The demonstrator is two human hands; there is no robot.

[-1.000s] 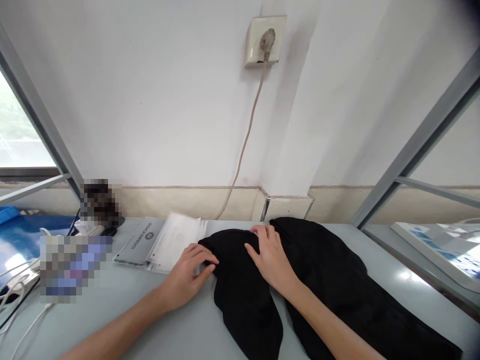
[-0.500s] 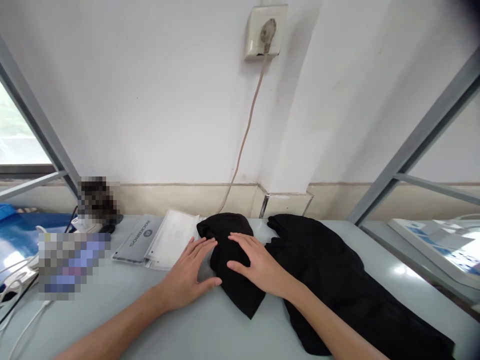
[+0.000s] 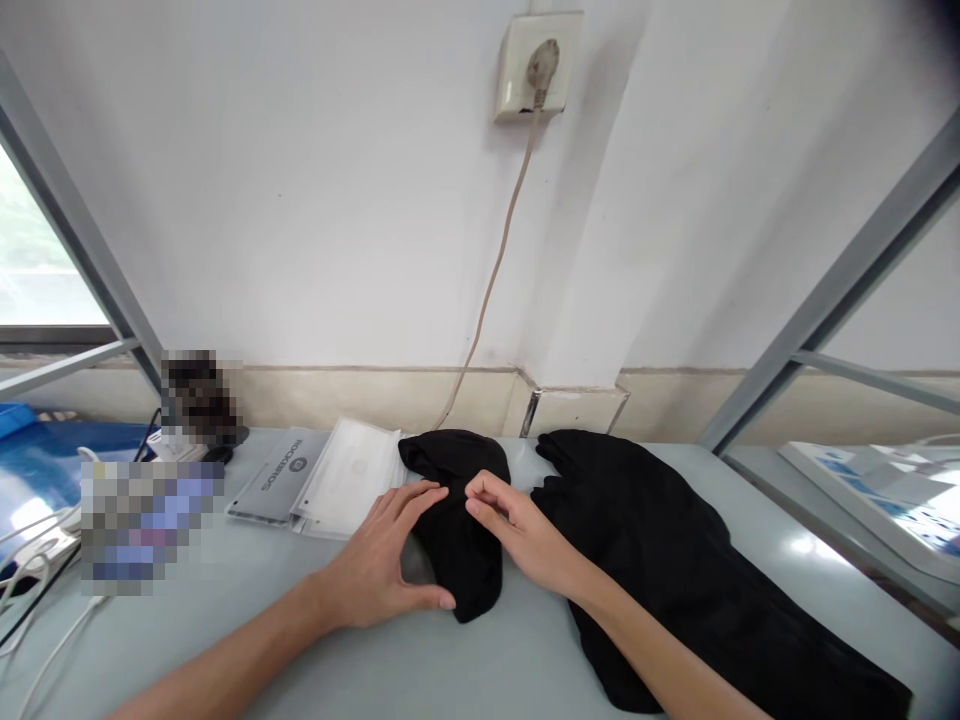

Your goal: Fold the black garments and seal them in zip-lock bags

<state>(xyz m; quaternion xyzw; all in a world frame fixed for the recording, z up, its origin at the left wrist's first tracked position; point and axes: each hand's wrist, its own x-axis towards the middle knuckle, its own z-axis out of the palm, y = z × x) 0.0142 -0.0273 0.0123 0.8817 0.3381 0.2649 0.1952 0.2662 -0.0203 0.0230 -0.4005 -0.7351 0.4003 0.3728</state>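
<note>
- Small black cloth (image 3: 465, 455): right of white packet (image 3: 354, 475).
- Your left hand (image 3: 375, 565): spread, gripping nothing.
- Your right hand (image 3: 525, 540): fingers curled, grip unclear.
- Grey pouch (image 3: 281, 480): packet's left.
- Larger black cloth (image 3: 675, 560): farther right, crossed by forearm (image 3: 645, 632).

Left hand (image 3: 382, 565) spread wide; right hand (image 3: 521, 535) curled; 2 bare forearms (image 3: 255, 640) angled inward.

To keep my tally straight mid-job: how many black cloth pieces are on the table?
2. The smaller cloth is at the left hand and right hand; the larger cloth lies to its right. Others could be hidden underneath or within folds.
</note>
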